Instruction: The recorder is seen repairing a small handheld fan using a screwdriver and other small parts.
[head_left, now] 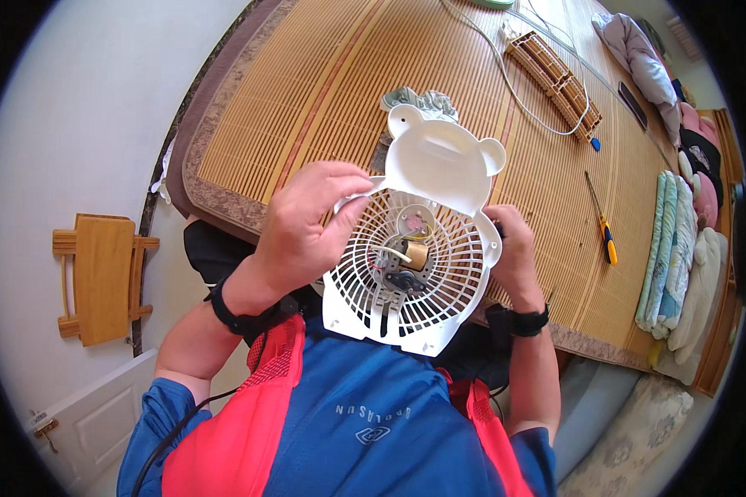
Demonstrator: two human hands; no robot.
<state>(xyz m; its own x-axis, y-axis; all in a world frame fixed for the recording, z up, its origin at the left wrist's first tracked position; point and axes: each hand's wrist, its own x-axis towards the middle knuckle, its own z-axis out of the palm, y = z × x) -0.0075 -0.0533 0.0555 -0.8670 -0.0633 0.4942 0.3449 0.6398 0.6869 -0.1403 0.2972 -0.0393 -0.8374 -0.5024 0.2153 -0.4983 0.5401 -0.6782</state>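
Note:
A white plastic fan housing with a round slatted grille rests against my body at the mat's near edge. Its top is a bear-head shape with two round ears. Inside the grille sit a small motor with a copper-coloured coil, a black part and some thin wires. My left hand pinches the housing's upper left rim between thumb and fingers. On the other side, my right hand is closed around the right rim; some of its fingers are hidden behind it.
A bamboo mat covers the bed. To the right lie a yellow-and-blue screwdriver, a bamboo bundle with a white cord, a dark phone and folded quilts. Crumpled cloth lies behind the housing. A wooden stool stands left.

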